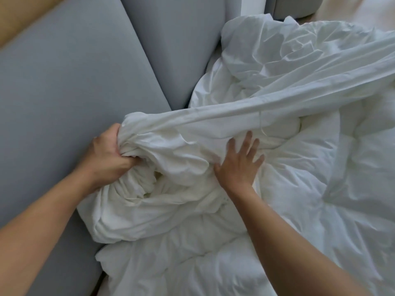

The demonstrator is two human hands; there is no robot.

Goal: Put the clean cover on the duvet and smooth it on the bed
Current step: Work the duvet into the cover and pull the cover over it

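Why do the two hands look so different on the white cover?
The left hand is curled into a fist, gripping a bunch of the white cover; the right hand is open with fingers spread, lying flat on it. The left hand sits by the grey padded panel; the right hand is nearer the middle. Both are bare and touch the cover.

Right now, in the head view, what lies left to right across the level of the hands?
Grey padded panel → left hand fisted on bunched white cover → right hand flat, fingers spread → rumpled white duvet.

Bunched cover (171, 150) lies on the duvet (299, 178); headboard (64, 82) left.
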